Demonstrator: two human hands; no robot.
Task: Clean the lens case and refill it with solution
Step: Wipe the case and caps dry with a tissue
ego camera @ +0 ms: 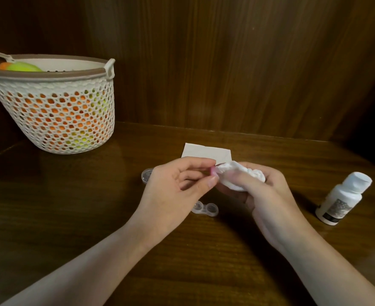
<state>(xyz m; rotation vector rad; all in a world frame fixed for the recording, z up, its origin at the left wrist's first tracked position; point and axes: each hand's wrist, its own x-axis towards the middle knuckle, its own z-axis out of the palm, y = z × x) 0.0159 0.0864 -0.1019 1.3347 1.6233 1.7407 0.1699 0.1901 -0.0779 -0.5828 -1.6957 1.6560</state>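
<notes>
My left hand [177, 188] pinches a small pink cap [213, 172] between thumb and fingers. My right hand [268, 195] grips a crumpled white tissue [241, 173] pressed against that cap. The clear two-well lens case [205, 209] lies open on the wooden table below my hands. A clear round cap [146, 175] lies on the table behind my left hand, partly hidden by it. The white solution bottle [343, 198] stands capped at the right.
A folded white tissue [206, 151] lies flat on the table [93, 206] behind my hands. A white mesh basket [54, 107] with orange and green things stands at the back left. A wooden wall closes the back.
</notes>
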